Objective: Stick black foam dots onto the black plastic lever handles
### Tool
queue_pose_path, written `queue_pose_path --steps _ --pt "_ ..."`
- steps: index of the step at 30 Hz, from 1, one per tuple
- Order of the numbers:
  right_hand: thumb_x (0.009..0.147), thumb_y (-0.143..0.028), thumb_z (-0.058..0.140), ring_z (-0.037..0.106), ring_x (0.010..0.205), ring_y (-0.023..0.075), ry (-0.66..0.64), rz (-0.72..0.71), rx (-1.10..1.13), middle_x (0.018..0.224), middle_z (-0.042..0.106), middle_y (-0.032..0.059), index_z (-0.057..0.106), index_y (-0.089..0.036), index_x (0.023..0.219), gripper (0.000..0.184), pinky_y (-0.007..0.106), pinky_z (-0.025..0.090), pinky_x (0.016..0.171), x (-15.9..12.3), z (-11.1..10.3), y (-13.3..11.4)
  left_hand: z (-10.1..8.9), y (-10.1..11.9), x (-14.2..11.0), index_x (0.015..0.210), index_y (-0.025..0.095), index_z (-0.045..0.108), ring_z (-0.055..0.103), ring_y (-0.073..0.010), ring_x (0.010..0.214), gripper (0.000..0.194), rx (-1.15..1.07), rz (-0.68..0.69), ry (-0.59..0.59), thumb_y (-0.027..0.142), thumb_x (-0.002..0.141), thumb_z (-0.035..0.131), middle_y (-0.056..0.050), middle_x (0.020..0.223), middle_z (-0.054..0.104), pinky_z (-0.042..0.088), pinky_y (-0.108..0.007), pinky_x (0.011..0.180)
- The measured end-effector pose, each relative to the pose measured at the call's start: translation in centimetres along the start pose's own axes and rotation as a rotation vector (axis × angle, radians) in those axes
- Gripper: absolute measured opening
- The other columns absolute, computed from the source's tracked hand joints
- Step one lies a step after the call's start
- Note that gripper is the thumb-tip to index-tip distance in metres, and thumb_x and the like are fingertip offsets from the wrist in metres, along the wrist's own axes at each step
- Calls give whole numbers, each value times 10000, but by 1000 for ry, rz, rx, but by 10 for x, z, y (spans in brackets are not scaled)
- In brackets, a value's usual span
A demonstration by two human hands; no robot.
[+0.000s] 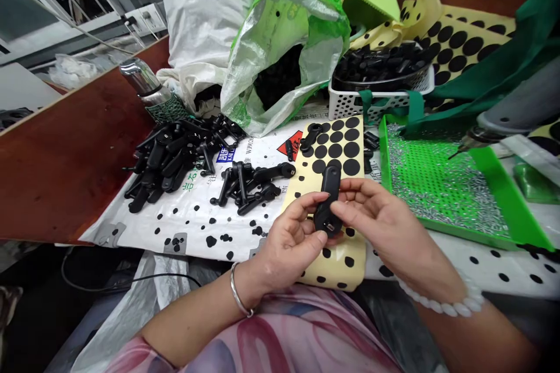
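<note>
a long, black, round-ended part (329,201), metallic detail at its near end, tilted slightly between both hands (291,239)

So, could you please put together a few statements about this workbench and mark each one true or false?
1. The left hand and right hand both hold one black part. True.
2. The silver bangle is on the right wrist. False: it is on the left wrist; the right wears a white beaded bracelet.
3. The green tray holds many small metal pieces. True.
4. The white basket appears left of the green-and-white bag. False: it appears to the bag's right.
5. A metal flask stands behind the pile of black parts. True.
</note>
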State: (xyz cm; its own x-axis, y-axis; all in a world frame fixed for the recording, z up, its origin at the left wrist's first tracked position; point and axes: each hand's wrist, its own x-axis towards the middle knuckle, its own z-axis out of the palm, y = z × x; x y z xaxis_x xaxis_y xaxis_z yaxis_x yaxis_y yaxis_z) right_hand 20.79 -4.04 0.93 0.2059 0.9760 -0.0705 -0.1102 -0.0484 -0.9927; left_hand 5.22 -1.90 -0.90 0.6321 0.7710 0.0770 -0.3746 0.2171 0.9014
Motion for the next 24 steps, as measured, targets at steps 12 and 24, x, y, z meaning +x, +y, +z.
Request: queue_pose_path --steps 12,24 --pt "737 -490 710 679 822 238 -192 72 -63 960 704 95 628 -215 1082 449 311 574 695 -11 8 13 -10 23 -14 1118 196 477 633 -120 704 449 0 -21 89 303 748 707 -38 939 588 524 -282 713" --pt "708 -481 666 308 1325 442 -327 -530 -1232 1461 305 263 356 -107 1394 840 604 319 1022 58 58 8 -135 78 -1 835 153 604 591 -190 958 243 767 74 719 331 711 713 -68 976 621 479 -315 876"
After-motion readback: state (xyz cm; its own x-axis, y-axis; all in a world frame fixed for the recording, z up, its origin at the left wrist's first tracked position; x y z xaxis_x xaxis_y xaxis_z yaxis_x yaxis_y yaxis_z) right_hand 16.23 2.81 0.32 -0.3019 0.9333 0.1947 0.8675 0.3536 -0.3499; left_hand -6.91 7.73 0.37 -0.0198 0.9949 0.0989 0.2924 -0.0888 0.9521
